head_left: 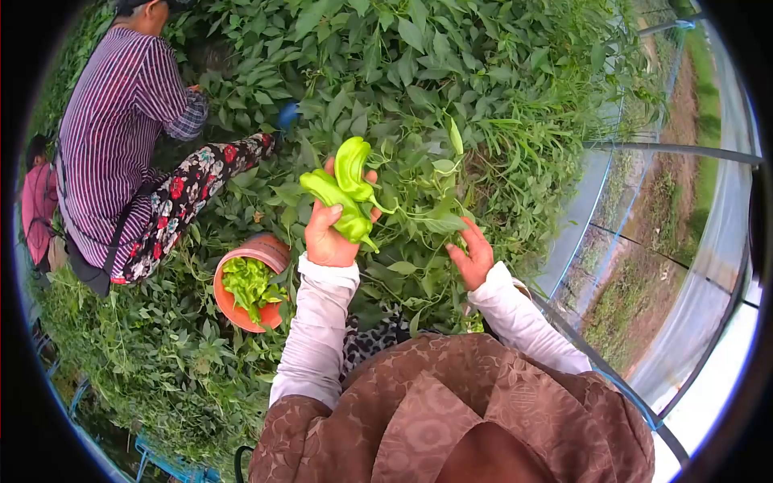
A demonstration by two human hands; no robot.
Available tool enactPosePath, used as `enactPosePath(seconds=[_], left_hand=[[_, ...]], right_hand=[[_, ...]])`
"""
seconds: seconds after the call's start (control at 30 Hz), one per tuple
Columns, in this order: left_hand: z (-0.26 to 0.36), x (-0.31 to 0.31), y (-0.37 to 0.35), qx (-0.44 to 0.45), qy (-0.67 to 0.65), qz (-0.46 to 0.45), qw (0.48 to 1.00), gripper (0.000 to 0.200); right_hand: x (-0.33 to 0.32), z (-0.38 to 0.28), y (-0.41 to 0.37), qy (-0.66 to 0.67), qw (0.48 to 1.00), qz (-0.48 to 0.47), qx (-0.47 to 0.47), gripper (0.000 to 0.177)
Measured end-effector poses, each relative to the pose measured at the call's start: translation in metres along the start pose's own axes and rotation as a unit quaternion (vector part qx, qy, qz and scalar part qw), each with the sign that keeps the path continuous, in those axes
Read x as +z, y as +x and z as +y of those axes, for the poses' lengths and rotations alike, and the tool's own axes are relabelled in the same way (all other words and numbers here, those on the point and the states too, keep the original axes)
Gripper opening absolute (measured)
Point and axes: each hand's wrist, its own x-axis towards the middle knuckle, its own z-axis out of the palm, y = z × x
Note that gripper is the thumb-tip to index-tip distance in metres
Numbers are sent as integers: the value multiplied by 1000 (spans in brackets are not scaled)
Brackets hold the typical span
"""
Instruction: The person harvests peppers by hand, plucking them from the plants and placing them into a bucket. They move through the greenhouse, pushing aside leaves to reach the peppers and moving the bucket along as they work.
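Two pale green peppers, one curved pepper [352,167] and one longer pepper [334,203], lie together in my left hand [328,243], its fingers wrapped round them from below. Both still have their stems. To the right, my right hand [475,256] is held with thumb and fingers apart and nothing gripped between them. Its fingertips are right by a leaf [444,224] on a pepper plant stem. A slim green pepper [456,137] hangs upright above that leaf. White sleeves cover both my forearms.
An orange bucket [275,251] with picked green peppers [248,283] stands left of my left forearm. At upper left, a person in a striped shirt [121,105] sits among dense pepper plants [386,64]. Plastic sheeting and a dark frame bar [676,150] run along the right.
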Motion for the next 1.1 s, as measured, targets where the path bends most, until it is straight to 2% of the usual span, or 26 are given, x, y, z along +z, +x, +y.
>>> enactPosePath(seconds=[0.1,0.2,0.23,0.3,0.37,0.43,0.57,0.63,0.67,0.77,0.83,0.9,0.97,1.07,1.1], left_hand=[[0,7,-42,-19,-16,25,999,67],[-14,0,-87,-26,4,23,999,65],[-22,-4,-103,-32,66,38,997,66],[-34,0,-134,-45,59,12,997,66],[-55,6,-166,-28,26,1,999,65],[-73,10,-198,-34,19,-18,999,65],[-120,13,-252,-43,27,-21,999,65],[-135,38,-283,-58,54,-46,996,63],[-146,43,-293,-49,65,-51,995,64],[-174,56,-323,-27,84,-80,993,63],[-179,59,-339,-17,92,-60,994,62],[-178,58,-351,-24,90,-60,994,61],[-178,55,-359,-36,88,-61,994,61],[-178,53,-358,-18,86,-35,995,58],[-177,51,-353,-21,60,-24,998,55]], right_hand=[[-17,2,-29,5,999,23,23,44],[-34,43,-73,18,999,18,21,43],[-40,60,-90,28,999,19,29,43],[-57,62,-124,47,993,-2,104,43],[-64,91,-155,190,978,-6,89,44],[-77,81,-178,218,971,-47,83,45],[-90,18,-215,273,953,-108,70,46],[-87,-10,-232,307,934,-179,-42,47],[-87,-27,-239,278,930,-225,-82,47],[-74,-42,-264,293,899,-324,-32,42],[-71,-37,-275,255,910,-321,-61,35],[-72,-44,-287,292,890,-350,-3,33],[-69,-35,-292,269,897,-350,-24,31],[-70,-28,-295,285,890,-354,22,29],[-73,-32,-296,255,903,-345,25,26]])
